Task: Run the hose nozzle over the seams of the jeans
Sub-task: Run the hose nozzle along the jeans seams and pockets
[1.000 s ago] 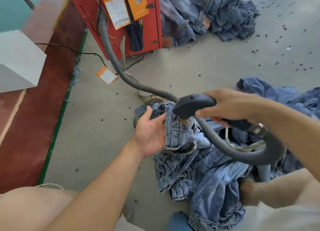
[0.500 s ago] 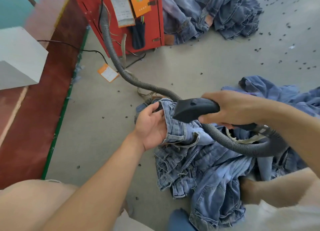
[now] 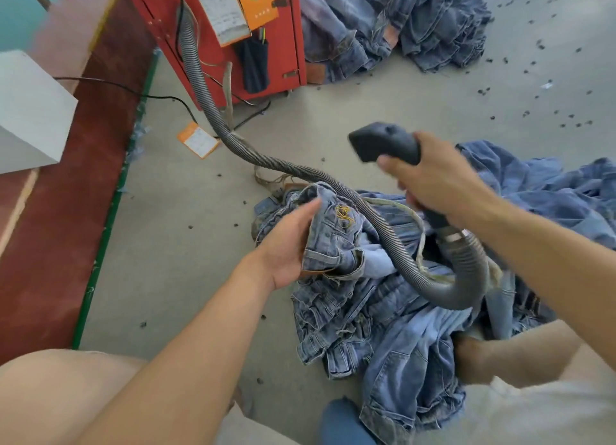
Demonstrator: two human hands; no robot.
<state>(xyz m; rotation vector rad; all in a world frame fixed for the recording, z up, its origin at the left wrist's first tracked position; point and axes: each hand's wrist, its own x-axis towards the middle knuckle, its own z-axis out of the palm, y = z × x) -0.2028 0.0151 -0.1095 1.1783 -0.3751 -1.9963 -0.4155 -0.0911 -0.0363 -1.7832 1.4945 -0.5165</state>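
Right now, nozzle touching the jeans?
Apart. The head view shows the nozzle, gripped by the right hand, lifted with bare floor showing between its tip and the jeans that the left hand holds.

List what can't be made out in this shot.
Head view only:
- Nozzle mouth: faces away, and is motion-blurred.
- Left hand fingertips: behind the jeans waistband.
- Hose top end: cut off by the upper edge at the red machine.
- Machine's tags: print too small and blurred.
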